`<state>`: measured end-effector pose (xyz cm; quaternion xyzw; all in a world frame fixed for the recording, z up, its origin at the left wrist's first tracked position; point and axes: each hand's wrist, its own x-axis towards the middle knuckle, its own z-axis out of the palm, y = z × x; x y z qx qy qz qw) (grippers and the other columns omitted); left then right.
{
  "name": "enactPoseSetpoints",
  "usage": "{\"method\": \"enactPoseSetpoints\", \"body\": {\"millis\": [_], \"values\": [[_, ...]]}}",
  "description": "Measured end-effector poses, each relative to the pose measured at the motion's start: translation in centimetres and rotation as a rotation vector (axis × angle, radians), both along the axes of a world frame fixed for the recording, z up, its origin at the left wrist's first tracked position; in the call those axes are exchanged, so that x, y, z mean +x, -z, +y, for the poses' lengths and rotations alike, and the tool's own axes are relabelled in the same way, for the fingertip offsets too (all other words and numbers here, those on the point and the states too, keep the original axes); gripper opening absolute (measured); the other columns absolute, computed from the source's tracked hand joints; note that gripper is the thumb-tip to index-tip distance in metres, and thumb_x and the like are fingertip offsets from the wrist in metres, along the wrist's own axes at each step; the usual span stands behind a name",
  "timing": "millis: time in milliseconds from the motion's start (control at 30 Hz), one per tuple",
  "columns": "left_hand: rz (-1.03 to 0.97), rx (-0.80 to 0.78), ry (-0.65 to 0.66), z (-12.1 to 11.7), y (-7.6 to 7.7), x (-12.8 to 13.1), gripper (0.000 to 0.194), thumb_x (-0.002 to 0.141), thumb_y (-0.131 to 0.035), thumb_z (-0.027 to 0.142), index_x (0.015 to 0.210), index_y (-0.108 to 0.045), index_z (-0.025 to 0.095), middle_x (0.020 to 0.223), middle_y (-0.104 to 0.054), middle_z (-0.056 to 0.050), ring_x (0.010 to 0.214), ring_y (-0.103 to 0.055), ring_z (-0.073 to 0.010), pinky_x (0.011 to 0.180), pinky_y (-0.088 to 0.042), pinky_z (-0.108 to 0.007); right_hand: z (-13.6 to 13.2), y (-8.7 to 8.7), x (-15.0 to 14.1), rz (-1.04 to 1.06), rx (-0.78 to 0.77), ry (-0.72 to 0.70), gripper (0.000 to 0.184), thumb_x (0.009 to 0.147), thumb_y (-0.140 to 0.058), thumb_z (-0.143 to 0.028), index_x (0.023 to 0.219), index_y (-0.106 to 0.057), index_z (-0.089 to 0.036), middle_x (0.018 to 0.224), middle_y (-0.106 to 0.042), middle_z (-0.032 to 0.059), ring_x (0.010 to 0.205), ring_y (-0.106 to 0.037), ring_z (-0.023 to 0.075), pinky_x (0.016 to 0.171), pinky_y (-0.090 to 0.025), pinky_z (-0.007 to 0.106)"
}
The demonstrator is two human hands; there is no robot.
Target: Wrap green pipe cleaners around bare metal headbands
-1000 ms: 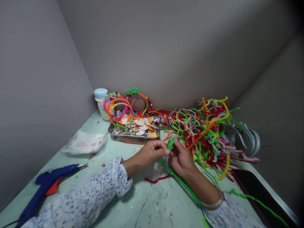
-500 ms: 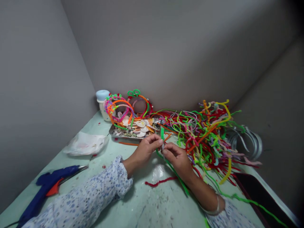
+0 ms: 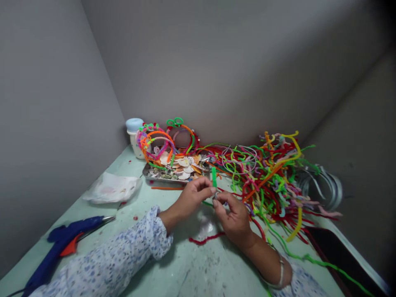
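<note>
While two hands (image 3: 192, 199) (image 3: 235, 221) pinch one green-tipped band (image 3: 214, 176) — one red stem (image 3: 201, 240) nearby, one glue gun (image 3: 76, 228), one shell tray (image 3: 167, 181)

Head view: single head-worn camera looked forward and down over tabletop (image 3: 185, 260); at near range, left hand (image 3: 192, 198) and right hand (image 3: 235, 219) lay just below frame center, sleeves (image 3: 111, 253) entered from lower edge, back wall (image 3: 201, 74) filled upper part.

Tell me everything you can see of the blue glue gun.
The blue glue gun looks plastic, with an orange trigger and pointed, metallic tip; a dark cord leaves its handle. It lies on the pale green table at frame left, tip pointing right. Neither the left hand nor the right hand touches it.
</note>
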<state>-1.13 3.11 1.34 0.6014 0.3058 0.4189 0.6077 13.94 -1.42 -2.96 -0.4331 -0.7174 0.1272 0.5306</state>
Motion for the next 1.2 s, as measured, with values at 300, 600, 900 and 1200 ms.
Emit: {"method": "enactPoseSetpoints", "body": {"millis": [300, 600, 900, 1200], "values": [[0.027, 0.033, -0.038, -0.30, -0.19, 0.26, 0.022, 0.075, -0.065, 0.032, 0.068, -0.050, 0.017, 0.065, -0.042, 0.005, 0.062, -0.036, -0.0101, 0.061, -0.030, -0.025, 0.23, 0.28, 0.17, -0.096, 0.079, 0.047, 0.011, 0.083, -0.053, -0.014, 0.082, -0.053, -0.024, 0.074, -0.057, 0.0009, 0.071, -0.055, 0.0177, 0.068, -0.043, 0.032], [0.104, 0.057, -0.090, -0.21, 0.12, 0.25, 0.019, 0.077, -0.062, 0.030, 0.069, -0.051, 0.017, 0.065, -0.042, 0.005, 0.062, -0.037, -0.0102, 0.061, -0.030, -0.025, 0.31, 0.06, 0.12, -0.196, 0.139, 0.087, 0.011, 0.084, -0.052, -0.013, 0.081, -0.053, -0.023, 0.070, -0.056, 0.0010, 0.068, -0.053, 0.0175, 0.064, -0.041, 0.031], [0.101, -0.003, -0.111, -0.21, -0.17, 0.38, 0.019, 0.074, -0.066, 0.031, 0.069, -0.055, 0.016, 0.063, -0.045, 0.005, 0.061, -0.038, -0.0101, 0.059, -0.031, -0.024, 0.49, 0.25, 0.12, -0.175, 0.104, 0.104, 0.009, 0.085, -0.052, -0.015, 0.081, -0.054, -0.023, 0.072, -0.058, 0.0013, 0.070, -0.055, 0.0178, 0.066, -0.042, 0.031], [-0.272, -0.513, 0.197, 0.33, -0.04, 0.03, 0.018, 0.074, -0.071, 0.026, 0.077, -0.060, 0.012, 0.069, -0.056, -0.001, 0.055, -0.048, -0.0069, 0.050, -0.034, -0.018, 0.26, 0.68, 0.41, 0.025, -0.053, 0.038, 0.006, 0.088, -0.054, -0.021, 0.089, -0.058, -0.025, 0.080, -0.064, 0.0013, 0.076, -0.061, 0.0186, 0.072, -0.045, 0.031]]}}
